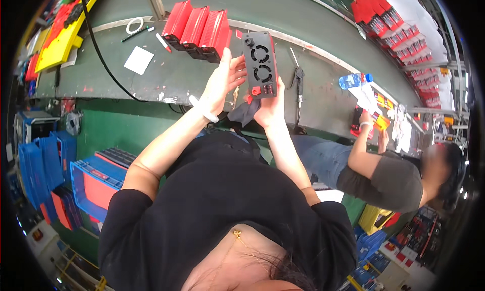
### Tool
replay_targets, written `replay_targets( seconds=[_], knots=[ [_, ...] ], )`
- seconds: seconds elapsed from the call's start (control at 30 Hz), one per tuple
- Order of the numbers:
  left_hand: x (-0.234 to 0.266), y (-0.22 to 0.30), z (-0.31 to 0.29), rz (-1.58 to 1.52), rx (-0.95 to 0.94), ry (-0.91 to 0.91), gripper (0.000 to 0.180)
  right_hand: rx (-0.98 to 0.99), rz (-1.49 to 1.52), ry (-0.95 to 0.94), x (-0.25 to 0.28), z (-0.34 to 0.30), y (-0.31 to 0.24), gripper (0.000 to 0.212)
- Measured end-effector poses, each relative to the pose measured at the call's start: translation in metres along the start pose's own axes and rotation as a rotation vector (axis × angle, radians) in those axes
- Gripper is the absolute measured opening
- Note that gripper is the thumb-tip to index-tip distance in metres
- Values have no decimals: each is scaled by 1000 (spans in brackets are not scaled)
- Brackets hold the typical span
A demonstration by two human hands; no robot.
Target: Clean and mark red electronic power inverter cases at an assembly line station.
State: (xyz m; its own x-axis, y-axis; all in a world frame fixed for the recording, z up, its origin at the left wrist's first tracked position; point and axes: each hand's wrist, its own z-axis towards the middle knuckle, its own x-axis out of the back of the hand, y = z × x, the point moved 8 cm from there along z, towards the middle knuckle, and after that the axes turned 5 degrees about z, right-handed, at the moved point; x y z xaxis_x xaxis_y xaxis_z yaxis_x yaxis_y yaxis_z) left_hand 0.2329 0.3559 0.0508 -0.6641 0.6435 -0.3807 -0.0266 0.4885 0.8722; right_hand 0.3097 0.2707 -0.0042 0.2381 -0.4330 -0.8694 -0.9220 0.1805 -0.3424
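Note:
My right hand (272, 108) grips a power inverter (261, 59), raised above the bench edge. Its black end panel, with two round fan grilles and a red terminal at the lower corner, faces me. A dark grey cloth (244, 113) hangs by the same hand; whether the fingers hold it too is unclear. On the inverter's left side my left hand (218, 86) is open, fingers spread and a white band at the wrist. Whether its fingertips touch the casing I cannot tell. Beyond that hand, three red inverters (196, 29) stand in a row on the green bench.
The bench (101, 79) carries a white paper (139, 60), a red-and-white marker (163, 42), a white ring (135, 25) and a hanging power screwdriver (298, 81). A black cable (103, 59) crosses at left. At right, a co-worker (381, 177) handles a yellow-and-black item. Blue crates (81, 177) stand lower left.

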Motion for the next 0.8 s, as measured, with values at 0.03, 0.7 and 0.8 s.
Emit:
replay_targets(
  seconds=[0.03, 0.7, 0.8],
  knots=[
    [2, 0, 0, 19, -12, -19, 92, 16, 7, 9, -1, -1, 4, 51],
    [-13, -41, -25, 125, -265, -190, 98, 453, 395, 46, 5, -27, 49, 81],
    [-16, -28, -19, 136, -299, -53, 88, 565, 353, 50, -4, -33, 39, 74]
  ],
)
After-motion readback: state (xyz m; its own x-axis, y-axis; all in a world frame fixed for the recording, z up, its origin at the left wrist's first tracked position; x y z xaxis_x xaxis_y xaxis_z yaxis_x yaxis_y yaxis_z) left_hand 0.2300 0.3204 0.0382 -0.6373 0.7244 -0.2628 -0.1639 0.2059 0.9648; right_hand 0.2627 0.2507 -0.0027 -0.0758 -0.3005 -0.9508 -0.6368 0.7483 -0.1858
